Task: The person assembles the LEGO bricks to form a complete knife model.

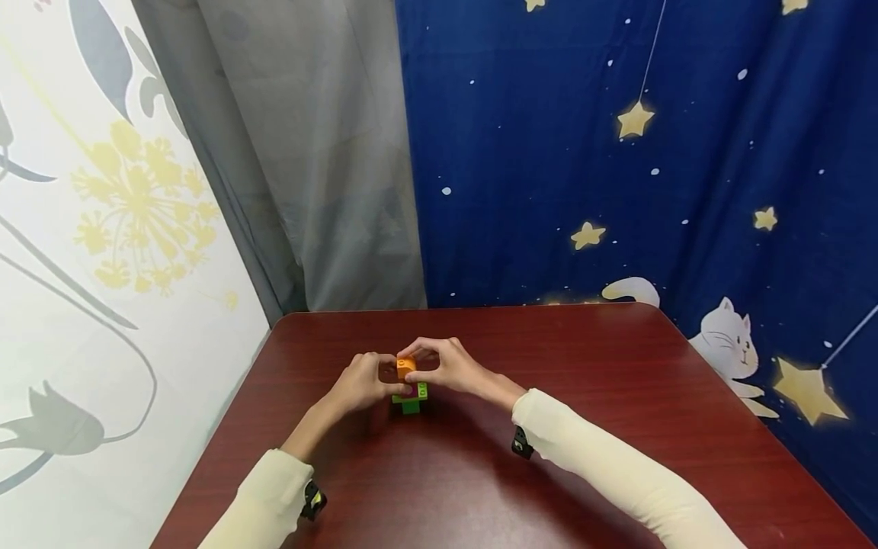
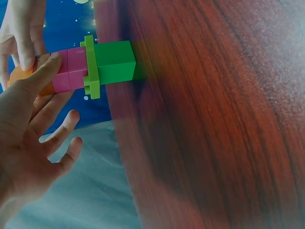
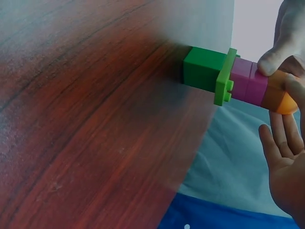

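A small tower of toy building bricks stands upright on the table. At its base is a green brick (image 2: 115,62), topped by a wider light-green plate (image 2: 92,67) with studs showing at its ends. Two pink bricks (image 3: 248,81) are stacked on that plate, and orange bricks (image 1: 403,367) with a rounded top piece (image 3: 287,104) sit above them. My left hand (image 1: 360,381) pinches the tower from the left, its thumb around where pink meets orange. From the right, my right hand (image 1: 456,367) pinches the orange part between thumb and fingers. Fingers partly cover the orange bricks.
The dark red wooden table (image 1: 549,457) reaches back to a grey curtain (image 1: 343,191) and a blue star-patterned curtain (image 1: 535,152). A white patterned wall panel (image 1: 171,366) borders its left side. The tower stands toward the far half of the tabletop.
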Motion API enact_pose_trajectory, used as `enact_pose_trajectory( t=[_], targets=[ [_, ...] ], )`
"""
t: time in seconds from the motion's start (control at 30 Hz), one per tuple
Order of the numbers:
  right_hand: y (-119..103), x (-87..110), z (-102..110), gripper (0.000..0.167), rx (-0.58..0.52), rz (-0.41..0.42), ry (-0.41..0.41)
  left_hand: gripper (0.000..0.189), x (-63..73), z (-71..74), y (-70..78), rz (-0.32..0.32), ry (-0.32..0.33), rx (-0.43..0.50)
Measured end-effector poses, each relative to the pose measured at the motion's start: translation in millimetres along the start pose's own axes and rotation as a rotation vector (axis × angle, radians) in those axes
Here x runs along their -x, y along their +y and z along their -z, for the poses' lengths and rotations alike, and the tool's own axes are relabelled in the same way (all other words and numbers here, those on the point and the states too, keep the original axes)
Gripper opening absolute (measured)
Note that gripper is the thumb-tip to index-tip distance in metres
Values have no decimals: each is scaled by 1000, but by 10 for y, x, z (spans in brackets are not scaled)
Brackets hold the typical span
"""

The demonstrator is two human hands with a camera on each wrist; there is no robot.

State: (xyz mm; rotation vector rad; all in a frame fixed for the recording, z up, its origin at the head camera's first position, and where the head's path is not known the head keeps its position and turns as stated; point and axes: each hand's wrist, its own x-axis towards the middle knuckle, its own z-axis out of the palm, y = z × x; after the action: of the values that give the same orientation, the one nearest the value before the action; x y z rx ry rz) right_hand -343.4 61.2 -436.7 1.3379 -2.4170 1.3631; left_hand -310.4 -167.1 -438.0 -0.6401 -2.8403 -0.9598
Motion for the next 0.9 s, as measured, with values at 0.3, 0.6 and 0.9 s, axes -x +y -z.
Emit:
enact_pose_trajectory(
  t=[0.3,0.6,0.9],
  targets=[
    [21,42,-46,38,-5,18,21,42,32,-16,-4,-19,-4,31],
    [43,58,-67,39,2,40,49,40,23,-39,-13,-27,8,47],
    [21,79,-80,39,-35,55,50,37,24,-49,-27,-74,2,86]
  ],
)
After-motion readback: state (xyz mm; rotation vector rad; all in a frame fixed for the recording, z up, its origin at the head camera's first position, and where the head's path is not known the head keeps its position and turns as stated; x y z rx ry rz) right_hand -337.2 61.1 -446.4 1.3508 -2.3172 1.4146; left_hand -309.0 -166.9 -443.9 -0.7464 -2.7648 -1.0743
